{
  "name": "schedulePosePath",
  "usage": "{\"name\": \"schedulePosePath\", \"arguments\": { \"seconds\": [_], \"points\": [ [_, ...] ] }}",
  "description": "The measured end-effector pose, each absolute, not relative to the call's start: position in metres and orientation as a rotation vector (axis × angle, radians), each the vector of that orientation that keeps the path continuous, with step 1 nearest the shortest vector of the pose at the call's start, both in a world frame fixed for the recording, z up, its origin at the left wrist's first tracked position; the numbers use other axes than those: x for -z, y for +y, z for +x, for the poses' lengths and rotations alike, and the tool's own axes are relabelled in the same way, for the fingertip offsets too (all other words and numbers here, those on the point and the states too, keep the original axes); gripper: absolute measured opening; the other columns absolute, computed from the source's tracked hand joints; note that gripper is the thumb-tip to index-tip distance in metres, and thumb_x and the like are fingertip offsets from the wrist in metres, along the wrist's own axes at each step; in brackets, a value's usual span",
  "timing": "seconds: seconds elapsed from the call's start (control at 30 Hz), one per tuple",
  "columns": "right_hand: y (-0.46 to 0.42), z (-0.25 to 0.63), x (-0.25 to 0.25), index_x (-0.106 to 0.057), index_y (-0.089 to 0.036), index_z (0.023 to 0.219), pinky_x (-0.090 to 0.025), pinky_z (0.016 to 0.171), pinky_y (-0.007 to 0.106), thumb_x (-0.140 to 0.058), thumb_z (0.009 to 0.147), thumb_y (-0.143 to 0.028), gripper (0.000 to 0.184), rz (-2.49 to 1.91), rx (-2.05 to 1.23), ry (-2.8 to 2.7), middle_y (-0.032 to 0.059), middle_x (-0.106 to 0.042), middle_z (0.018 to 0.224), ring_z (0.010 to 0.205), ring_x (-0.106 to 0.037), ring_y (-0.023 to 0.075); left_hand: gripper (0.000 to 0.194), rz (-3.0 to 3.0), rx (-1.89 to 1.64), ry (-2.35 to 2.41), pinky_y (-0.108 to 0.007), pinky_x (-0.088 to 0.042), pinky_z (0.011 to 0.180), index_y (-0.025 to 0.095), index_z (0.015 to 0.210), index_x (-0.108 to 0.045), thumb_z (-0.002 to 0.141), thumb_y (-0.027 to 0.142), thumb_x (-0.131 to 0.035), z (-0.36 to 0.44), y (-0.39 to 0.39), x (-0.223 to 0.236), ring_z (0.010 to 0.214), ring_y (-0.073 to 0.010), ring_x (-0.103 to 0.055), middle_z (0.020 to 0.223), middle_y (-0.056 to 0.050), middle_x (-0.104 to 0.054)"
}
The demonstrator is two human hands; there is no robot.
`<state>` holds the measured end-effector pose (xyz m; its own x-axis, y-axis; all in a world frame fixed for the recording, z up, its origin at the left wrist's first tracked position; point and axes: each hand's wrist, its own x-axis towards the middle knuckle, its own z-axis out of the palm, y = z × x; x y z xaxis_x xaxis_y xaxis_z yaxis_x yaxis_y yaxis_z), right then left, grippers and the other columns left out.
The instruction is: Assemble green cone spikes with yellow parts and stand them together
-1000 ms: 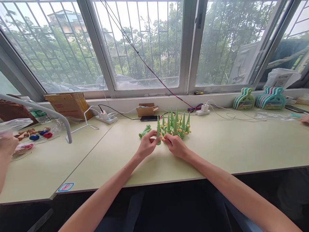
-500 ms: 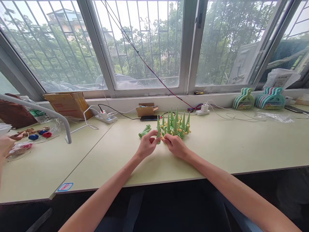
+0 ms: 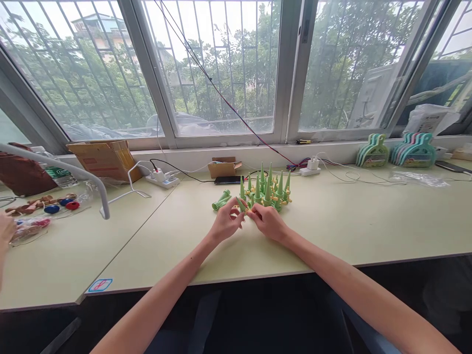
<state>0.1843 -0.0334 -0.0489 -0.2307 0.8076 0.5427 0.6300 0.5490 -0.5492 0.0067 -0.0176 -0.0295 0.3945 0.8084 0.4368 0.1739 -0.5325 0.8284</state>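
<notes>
My left hand [image 3: 225, 220] is closed on a green plant watering spike [image 3: 241, 204], which leans with its tip up and to the left. My right hand [image 3: 268, 221] pinches at a small yellow valve piece [image 3: 248, 211] on the side of that spike; its fingertips partly hide the piece. Right behind my hands a cluster of green watering spikes [image 3: 267, 192] stands points up, many with yellow valves at the side. Several green tubular pieces [image 3: 221, 200] lie just beyond my left hand.
Behind the spikes are a black phone [image 3: 228, 180] and a small open cardboard box [image 3: 223, 168]. Power strips [image 3: 162, 181] and cables run along the window. At left are a white metal bar [image 3: 99, 191], red and blue parts [image 3: 73, 205] and another person's hand [image 3: 6, 228].
The held spike has gone from upright to tilted, its tip swinging left, and the fingers of my left hand have shifted on it. The other person's hand at left has moved a little.
</notes>
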Motion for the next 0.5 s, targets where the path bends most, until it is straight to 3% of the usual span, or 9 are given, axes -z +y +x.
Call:
{"name": "schedulePosePath", "arguments": {
  "seconds": [0.33, 0.5],
  "points": [
    [-0.036, 0.184, 0.048, -0.052, -0.020, 0.072, -0.029, 0.053, 0.023, -0.053, 0.095, -0.043, 0.033, -1.087, -0.309, -1.975, -0.0052, -0.047, 0.054, 0.049, -0.036, 0.0096, 0.026, 1.809, -1.063, 0.786, -0.025, -0.054, 0.049, 0.018, 0.103, -0.055, 0.079, 0.024, -0.064, 0.009, -0.019, 0.024, 0.059, -0.0082, -0.058, 0.102, -0.006, -0.059],
    [-0.036, 0.183, 0.047, -0.051, -0.020, 0.073, -0.027, 0.053, 0.022, -0.052, 0.095, -0.044, 0.033, -1.078, -0.313, -1.981, -0.0056, -0.047, 0.055, 0.049, -0.036, 0.0090, 0.036, 1.710, -0.985, 0.793, -0.025, -0.050, 0.050, 0.016, 0.109, -0.054, 0.078, 0.026, -0.068, 0.009, -0.024, 0.018, 0.057, -0.0088, -0.056, 0.089, -0.003, -0.060]
  ]
}}
